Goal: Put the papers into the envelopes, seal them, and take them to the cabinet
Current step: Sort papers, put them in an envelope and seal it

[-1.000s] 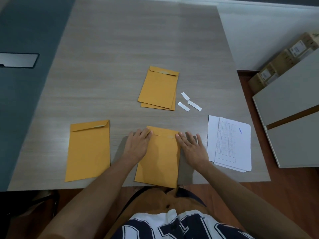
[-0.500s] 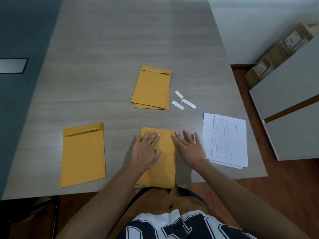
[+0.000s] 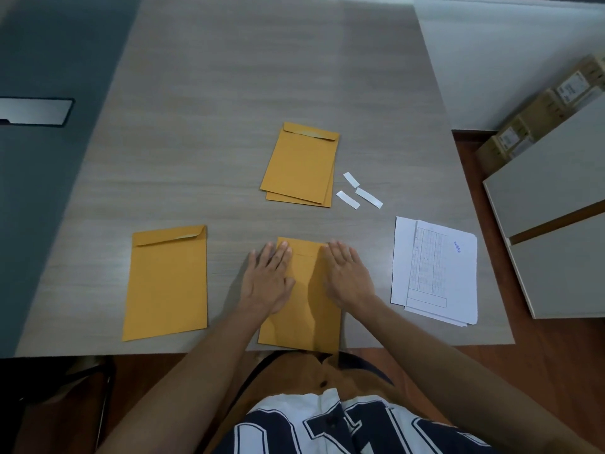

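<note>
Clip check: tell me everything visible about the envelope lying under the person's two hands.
The mustard-yellow paper envelope is a plain, unmarked rectangle. It lies flat and lengthwise with its flap end away from the person and the flap folded down. It sits at the near edge of the grey wood-grain table, between a second yellow envelope and the printed white sheets. The left hand and right hand press it with straight fingers, one on each side.

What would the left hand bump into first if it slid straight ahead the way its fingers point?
Past the envelope under it, the left hand would likely reach the stack of envelopes first.
</note>
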